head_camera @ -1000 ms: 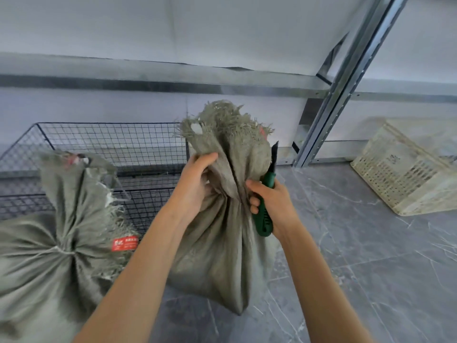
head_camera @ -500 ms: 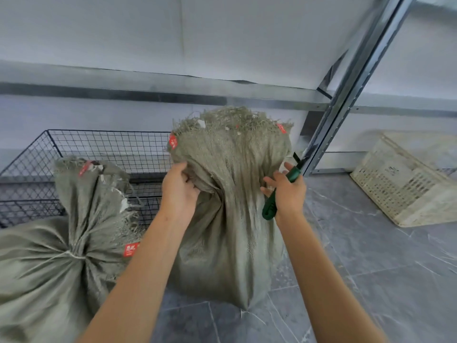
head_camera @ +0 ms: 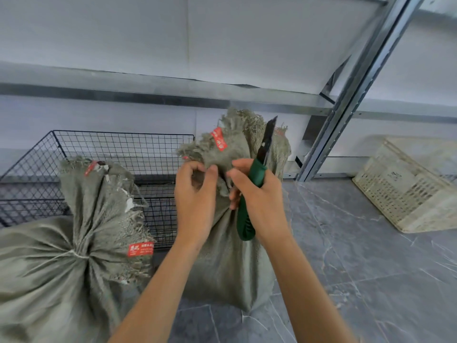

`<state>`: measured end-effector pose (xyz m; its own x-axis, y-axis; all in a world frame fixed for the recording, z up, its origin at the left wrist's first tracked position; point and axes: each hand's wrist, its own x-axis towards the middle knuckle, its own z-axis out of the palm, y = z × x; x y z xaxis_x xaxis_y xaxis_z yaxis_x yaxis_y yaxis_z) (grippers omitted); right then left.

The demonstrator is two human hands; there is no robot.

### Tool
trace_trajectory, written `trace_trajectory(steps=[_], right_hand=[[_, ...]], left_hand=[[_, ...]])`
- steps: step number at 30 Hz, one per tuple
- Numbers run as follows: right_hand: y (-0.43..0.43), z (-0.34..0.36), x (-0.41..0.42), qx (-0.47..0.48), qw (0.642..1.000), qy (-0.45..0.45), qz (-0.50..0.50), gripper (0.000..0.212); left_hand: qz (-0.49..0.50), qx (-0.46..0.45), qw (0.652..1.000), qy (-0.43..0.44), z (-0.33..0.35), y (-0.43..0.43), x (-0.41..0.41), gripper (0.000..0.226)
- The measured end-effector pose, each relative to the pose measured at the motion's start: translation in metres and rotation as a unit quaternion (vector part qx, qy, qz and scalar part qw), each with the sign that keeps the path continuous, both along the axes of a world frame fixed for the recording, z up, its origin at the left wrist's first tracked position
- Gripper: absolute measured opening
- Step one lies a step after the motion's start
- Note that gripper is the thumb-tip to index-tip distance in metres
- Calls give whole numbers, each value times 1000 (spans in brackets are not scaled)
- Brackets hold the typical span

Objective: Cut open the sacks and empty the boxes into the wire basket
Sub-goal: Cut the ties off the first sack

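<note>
Here, left hand point(head_camera: 195, 201) pinches middle sack point(head_camera: 230, 263), right hand point(head_camera: 262, 201) grips knife point(head_camera: 257, 172); tied sack point(head_camera: 49, 268) fronts wire basket point(head_camera: 123, 147).

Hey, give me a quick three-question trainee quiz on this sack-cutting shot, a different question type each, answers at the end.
1. True or false: the right hand holds a green-handled knife with its blade pointing up.
2. Multiple choice: the left hand grips the middle sack at: A its base, B its gathered neck, C nowhere.
3. Fill in: the left sack is tied shut with white ____.
Key: 1 true; 2 B; 3 string.
</note>
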<state>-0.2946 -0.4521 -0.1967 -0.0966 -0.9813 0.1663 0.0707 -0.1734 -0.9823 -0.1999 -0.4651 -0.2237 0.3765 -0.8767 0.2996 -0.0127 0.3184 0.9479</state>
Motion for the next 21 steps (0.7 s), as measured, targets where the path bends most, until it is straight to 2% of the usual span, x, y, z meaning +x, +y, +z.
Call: trace_trajectory(steps=[3, 6, 8, 10, 13, 18, 21], right_hand=[[1, 5, 2, 5, 1000, 3, 3, 7], [1, 6, 1, 23, 1000, -11, -12, 9], [1, 5, -1, 46, 998, -22, -20, 19], [1, 3, -3, 64, 997, -24, -26, 27], [0, -1, -8, 68, 997, -1, -38, 22], [0, -12, -17, 85, 995, 32, -48, 10], [3, -16, -23, 80, 995, 38, -48, 9]], left_hand=[[-4, -4, 1000, -22, 5, 6, -3, 19], [-89, 24, 993, 67, 15, 14, -10, 32], [-125, 51, 987, 89, 15, 17, -12, 30], [-137, 54, 986, 80, 16, 17, -10, 16], [-162, 70, 981, 81, 12, 18, -11, 37], [-160, 112, 980, 42, 11, 19, -9, 38], [-182, 160, 969, 56, 7, 15, -5, 42]])
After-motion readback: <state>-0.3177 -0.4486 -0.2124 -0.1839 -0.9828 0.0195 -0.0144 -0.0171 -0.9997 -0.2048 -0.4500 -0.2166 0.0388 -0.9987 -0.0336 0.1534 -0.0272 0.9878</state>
